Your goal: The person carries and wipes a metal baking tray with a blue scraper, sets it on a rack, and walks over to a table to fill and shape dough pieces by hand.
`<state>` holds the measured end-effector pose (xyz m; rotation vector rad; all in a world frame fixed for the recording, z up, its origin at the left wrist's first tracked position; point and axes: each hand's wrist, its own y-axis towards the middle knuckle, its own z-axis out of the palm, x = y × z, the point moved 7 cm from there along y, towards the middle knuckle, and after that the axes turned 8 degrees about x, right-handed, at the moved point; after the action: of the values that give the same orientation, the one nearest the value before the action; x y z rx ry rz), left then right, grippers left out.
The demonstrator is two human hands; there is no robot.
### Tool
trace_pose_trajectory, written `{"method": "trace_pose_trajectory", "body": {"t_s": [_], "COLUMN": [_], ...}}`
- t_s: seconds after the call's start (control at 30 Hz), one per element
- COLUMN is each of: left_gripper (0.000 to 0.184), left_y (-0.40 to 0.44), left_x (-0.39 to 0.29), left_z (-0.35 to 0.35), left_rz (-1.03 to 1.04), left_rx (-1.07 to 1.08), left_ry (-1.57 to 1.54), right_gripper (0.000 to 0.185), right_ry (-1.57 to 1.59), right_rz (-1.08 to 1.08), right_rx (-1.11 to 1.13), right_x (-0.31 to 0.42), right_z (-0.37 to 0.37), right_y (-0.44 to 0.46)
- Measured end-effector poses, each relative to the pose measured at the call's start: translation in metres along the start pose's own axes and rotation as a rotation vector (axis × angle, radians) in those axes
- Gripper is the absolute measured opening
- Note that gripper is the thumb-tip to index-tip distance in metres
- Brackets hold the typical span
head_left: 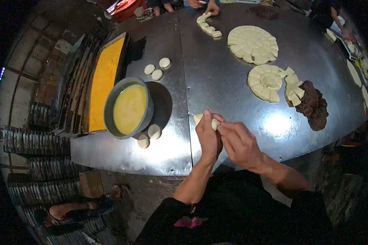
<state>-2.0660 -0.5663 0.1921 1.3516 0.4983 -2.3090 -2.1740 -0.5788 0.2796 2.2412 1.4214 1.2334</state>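
My left hand (208, 136) is closed around a small piece of pale dough (215, 124) above the metal table. The fingers of my right hand (241, 145) pinch the edge of the same piece. To the left, a grey bowl (107, 116) holds yellow liquid. Flattened dough rounds (154, 131) lie in front of the bowl, and more dough rounds (157, 74) lie behind it. Cut dough pieces (265, 81) form a ring to the right, touching more loose pieces (292, 85) beside a dark brown lump of filling (313, 106).
A tray with an orange-yellow surface (104, 81) stands at the left edge of the metal table (216, 77). A large disc of cut dough (253, 43) lies farther back. Across the table, a person's hand (212, 7) holds a dough strip (208, 27). Stacked trays (34, 140) stand at left.
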Motion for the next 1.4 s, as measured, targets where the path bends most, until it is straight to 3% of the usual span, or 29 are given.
{"method": "trace_pose_trajectory", "body": {"t_s": [0.03,0.1,0.13,0.17,0.27,0.43,0.53,0.57,0.63,0.7,0.8,0.9,0.97,1.03,1.07,1.1,1.13,1.17,1.3,1.37,1.4], "left_gripper": [0.044,0.044,0.044,0.044,0.045,0.045,0.048,0.05,0.045,0.038,0.035,0.036,0.039,0.042,0.042,0.047,0.053,0.048,0.029,0.031,0.035], "left_y": [-0.002,-0.008,-0.011,-0.013,-0.006,-0.019,-0.037,-0.042,-0.048,-0.046,-0.049,-0.063,-0.079,-0.091,-0.097,-0.1,-0.099,-0.093,-0.047,-0.013,0.006], "left_x": [0.01,0.017,0.018,0.018,0.016,0.006,-0.012,-0.018,-0.021,-0.017,-0.004,0.012,0.045,0.096,0.118,0.131,0.104,0.127,0.064,0.041,0.04], "left_z": [-0.001,0.001,0.003,0.002,-0.015,-0.039,-0.046,-0.049,-0.066,-0.081,-0.099,-0.104,-0.089,-0.09,-0.095,-0.094,-0.092,-0.112,-0.148,-0.146,-0.143], "left_rz": [-0.087,-0.108,-0.168,-0.222,-0.165,-0.195,-0.185,-0.183,-0.115,-0.036,-0.044,-0.122,-0.264,-0.429,-0.426,-0.413,-0.344,-0.294,-0.155,0.071,0.157], "left_rx": [-0.006,0.008,-0.004,-0.016,-0.002,-0.021,0.06,0.11,0.13,0.071,-0.014,-0.039,0.046,0.168,0.213,0.267,0.335,0.319,0.121,0.112,0.145], "left_ry": [-0.049,-0.041,-0.067,-0.096,-0.086,-0.064,-0.141,-0.089,0.008,0.252,0.163,0.007,0.024,0.002,0.158,0.312,0.483,0.489,0.672,0.796,0.909], "right_gripper": [0.019,0.018,0.017,0.017,0.023,0.022,0.024,0.024,0.016,0.016,0.025,0.02,0.02,0.019,0.02,0.016,0.015,0.015,0.021,0.026,0.027], "right_ry": [-0.003,0.183,0.373,0.371,0.102,-0.042,0.363,0.364,0.551,0.48,0.027,0.011,-0.001,-0.031,0.071,-0.18,-0.183,-0.187,-0.255,-0.268,-0.196], "right_rz": [0.004,0.19,0.342,0.337,-0.01,-0.09,0.315,0.294,0.457,0.426,0.01,-0.02,0.039,0.262,0.359,0.106,-0.005,-0.115,-0.049,0.081,0.207], "right_rx": [0.007,0.301,0.304,0.311,0.184,0.168,0.371,0.383,0.38,0.486,0.431,0.451,0.5,0.669,0.708,0.626,0.568,0.508,0.474,0.904,0.829], "right_x": [-0.007,-0.035,-0.044,-0.042,-0.017,0.018,-0.013,-0.005,0.001,0.016,0.053,0.078,0.058,0.03,0.005,-0.014,-0.03,-0.037,-0.051,-0.067,-0.049], "right_z": [-0.003,0.011,0.011,0.014,0.025,0.042,0.057,0.058,0.066,0.079,0.093,0.09,0.085,0.078,0.075,0.074,0.073,0.068,0.066,0.074,0.062], "right_y": [-0.003,-0.001,0.005,0.008,0.008,-0.015,-0.002,0.005,0.009,0.011,-0.006,-0.026,-0.05,-0.074,-0.093,-0.113,-0.132,-0.148,-0.163,-0.162,-0.12]}}
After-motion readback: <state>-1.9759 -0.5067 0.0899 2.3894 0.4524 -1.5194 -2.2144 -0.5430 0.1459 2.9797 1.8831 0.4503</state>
